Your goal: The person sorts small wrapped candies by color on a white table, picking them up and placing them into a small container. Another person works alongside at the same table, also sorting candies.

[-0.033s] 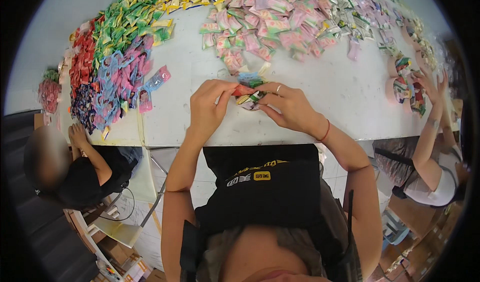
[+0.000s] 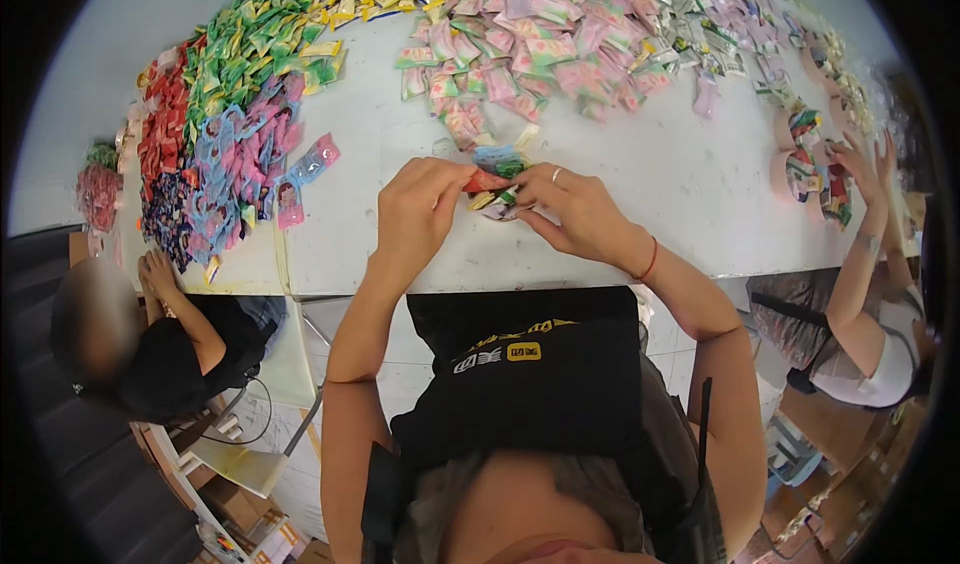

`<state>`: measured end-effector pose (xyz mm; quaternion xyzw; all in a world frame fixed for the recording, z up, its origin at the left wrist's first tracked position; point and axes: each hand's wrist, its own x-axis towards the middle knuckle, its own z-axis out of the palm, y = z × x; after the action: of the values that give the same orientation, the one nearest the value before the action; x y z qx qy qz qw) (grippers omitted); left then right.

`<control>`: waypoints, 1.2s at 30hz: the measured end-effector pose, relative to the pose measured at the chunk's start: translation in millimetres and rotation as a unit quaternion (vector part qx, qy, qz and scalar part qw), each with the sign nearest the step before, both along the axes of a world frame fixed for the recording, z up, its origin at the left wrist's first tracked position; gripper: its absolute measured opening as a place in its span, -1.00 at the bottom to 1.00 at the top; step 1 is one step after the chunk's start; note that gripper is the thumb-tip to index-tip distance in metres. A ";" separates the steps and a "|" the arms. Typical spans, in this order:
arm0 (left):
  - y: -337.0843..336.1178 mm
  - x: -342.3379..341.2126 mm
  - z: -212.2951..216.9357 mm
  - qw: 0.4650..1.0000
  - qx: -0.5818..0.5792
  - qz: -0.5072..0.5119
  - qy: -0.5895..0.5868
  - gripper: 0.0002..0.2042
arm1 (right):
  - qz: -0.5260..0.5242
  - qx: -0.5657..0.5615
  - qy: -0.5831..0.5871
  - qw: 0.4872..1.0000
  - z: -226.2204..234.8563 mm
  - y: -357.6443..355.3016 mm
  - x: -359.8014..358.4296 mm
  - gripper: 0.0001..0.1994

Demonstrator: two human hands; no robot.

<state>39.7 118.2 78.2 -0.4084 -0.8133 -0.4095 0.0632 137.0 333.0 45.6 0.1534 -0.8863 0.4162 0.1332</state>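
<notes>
My left hand (image 2: 415,209) is closed, pinching a small red packet (image 2: 486,181) between thumb and fingertips. Close on the other side, my right hand (image 2: 580,212) bends its fingers and thumb around the edge of a small bunch of wrapped packets (image 2: 492,204). What its fingertips grip is hidden. White, yellow and green wrappers show in the bunch, and a blue-and-green packet (image 2: 492,156) lies just beyond it. Whether a container holds the bunch, I cannot tell.
Pink-and-green packets (image 2: 500,44) are heaped ahead on the white table (image 2: 370,144). Green (image 2: 245,59), red (image 2: 163,124) and blue-and-pink packets (image 2: 230,164) pile up to the left. A person sits left; another's hand (image 2: 855,169) reaches over filled pink containers (image 2: 780,179) at right.
My right fingers have shifted slightly against the bunch, and more of the red packet shows. My left hand keeps its pinch.
</notes>
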 end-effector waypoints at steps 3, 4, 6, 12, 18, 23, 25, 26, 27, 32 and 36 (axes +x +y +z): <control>14.1 -4.3 11.6 0.992 -0.090 -0.052 0.075 -0.83 | -0.019 -0.001 -0.004 1.000 -0.8 -1.7 0.9 -0.68; 19.7 -3.0 11.8 0.988 -0.110 -0.060 0.088 -0.82 | -0.027 0.009 0.006 1.000 -0.4 -2.4 1.3 -0.64; 27.7 -2.7 9.5 0.981 -0.166 -0.074 0.065 -0.85 | -0.034 -0.005 0.000 0.999 -6.2 -3.6 2.9 -0.61; 19.7 -7.0 5.7 0.974 -0.123 -0.072 -0.175 -0.88 | -0.083 -0.014 0.102 0.991 -2.6 -3.7 3.2 -0.17; 9.5 8.2 -4.2 0.997 0.056 0.037 -0.025 -0.68 | -0.056 -0.042 0.049 0.996 -12.3 -11.5 -6.2 0.14; 48.3 32.6 -36.0 0.987 -0.081 -0.042 -0.135 -0.50 | -0.074 -0.086 0.079 0.990 -30.9 -16.8 -6.5 0.01; 42.6 40.9 -52.3 0.967 0.060 -0.053 -0.241 -0.49 | -0.100 -0.064 0.077 0.990 -19.2 -12.7 7.2 -0.02; 48.6 45.9 -49.9 0.979 0.084 -0.045 -0.181 -0.49 | -0.138 -0.056 0.072 0.986 -17.0 -7.1 19.8 -0.03; 56.6 46.9 -45.6 0.986 0.109 -0.042 -0.119 -0.48 | -0.180 -0.050 0.071 0.980 -16.2 1.0 33.5 -0.04; 65.5 55.1 -39.7 0.967 0.122 -0.080 -0.207 -0.57 | -0.477 0.049 0.054 0.876 -23.0 83.5 116.1 -0.07; 72.1 57.5 -34.4 0.968 0.070 -0.110 -0.217 -0.69 | -0.673 0.013 0.066 0.736 -19.9 159.9 165.3 -0.04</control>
<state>97.2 190.3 43.8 -0.3912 -0.7272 -0.5485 -0.1313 302.2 492.9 25.7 -0.4547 -0.7524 0.1956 0.4347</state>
